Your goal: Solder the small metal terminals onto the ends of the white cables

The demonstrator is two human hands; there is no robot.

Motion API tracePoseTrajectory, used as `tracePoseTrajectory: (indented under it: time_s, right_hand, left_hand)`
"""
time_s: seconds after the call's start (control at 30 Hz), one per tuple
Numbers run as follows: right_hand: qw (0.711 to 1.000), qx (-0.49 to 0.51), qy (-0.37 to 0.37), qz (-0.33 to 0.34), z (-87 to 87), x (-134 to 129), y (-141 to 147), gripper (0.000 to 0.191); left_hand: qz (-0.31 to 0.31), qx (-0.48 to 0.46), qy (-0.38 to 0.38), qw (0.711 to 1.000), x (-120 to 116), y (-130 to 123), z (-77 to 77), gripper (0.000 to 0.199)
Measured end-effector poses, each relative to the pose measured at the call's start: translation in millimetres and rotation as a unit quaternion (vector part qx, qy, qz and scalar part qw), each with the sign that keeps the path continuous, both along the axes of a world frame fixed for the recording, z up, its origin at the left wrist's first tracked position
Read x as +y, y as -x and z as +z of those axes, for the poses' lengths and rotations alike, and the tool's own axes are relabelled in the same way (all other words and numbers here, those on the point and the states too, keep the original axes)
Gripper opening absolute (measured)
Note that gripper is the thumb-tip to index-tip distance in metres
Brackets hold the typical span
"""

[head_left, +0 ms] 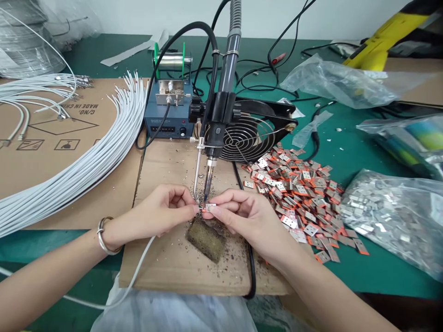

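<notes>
My left hand [175,210] pinches the end of a white cable [138,267], whose length trails down past the cardboard's front edge. Between the thumb and fingers of my right hand [242,214] is a small USB connector [209,207] with a metal shell and orange insert. Cable end and connector meet under the tip of a soldering iron [207,184], fixed pointing downward in a stand. A thin metal feed tube [197,170] ends beside the iron's tip. Just below my fingertips lies a dirty sponge [206,240]. My fingers partly hide the joint.
Many loose USB connectors are heaped in a pile [301,193] at right, beside a plastic bag [394,216] of small metal parts. A bundle of white cables [104,161] lies left. Behind stand a blue solder feeder [169,117], a solder spool [171,61] and a fan [249,138].
</notes>
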State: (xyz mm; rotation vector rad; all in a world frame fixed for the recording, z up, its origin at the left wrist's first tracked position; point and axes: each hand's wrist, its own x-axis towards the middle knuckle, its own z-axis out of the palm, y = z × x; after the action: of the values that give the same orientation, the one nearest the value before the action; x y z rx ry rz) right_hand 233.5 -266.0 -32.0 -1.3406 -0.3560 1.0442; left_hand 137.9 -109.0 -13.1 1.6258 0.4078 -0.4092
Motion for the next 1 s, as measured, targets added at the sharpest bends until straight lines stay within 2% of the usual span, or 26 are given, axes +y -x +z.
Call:
tracePoseTrajectory:
  time_s: [0.37,0.53,0.77,0.9,1.0]
  right_hand:
    - [0.999,-0.044,0.027,0.003,-3.3,2.1,1.0,0.022]
    - [0.997,-0.069,0.034,0.02,-1.7,-0.3,-0.1,0.019]
    - [0.983,-0.126,0.045,0.126,3.7,-10.1,-3.1,0.014]
    - [0.975,-0.123,0.027,0.185,12.6,-20.2,-2.8,0.013]
    - [0.969,-0.137,0.026,0.202,18.2,-30.6,2.1,0.017]
  left_hand:
    - [0.003,-0.004,-0.036,0.999,-1.9,-0.4,-3.0,0.014]
    - [0.001,-0.011,-0.015,1.0,-2.5,2.9,-4.5,0.016]
    - [-0.074,0.008,0.073,0.995,1.5,14.5,-5.6,0.022]
    - [-0.069,0.017,0.099,0.993,-7.5,24.2,-1.4,0.019]
    - [-0.056,0.026,0.125,0.99,-19.0,33.5,0.7,0.018]
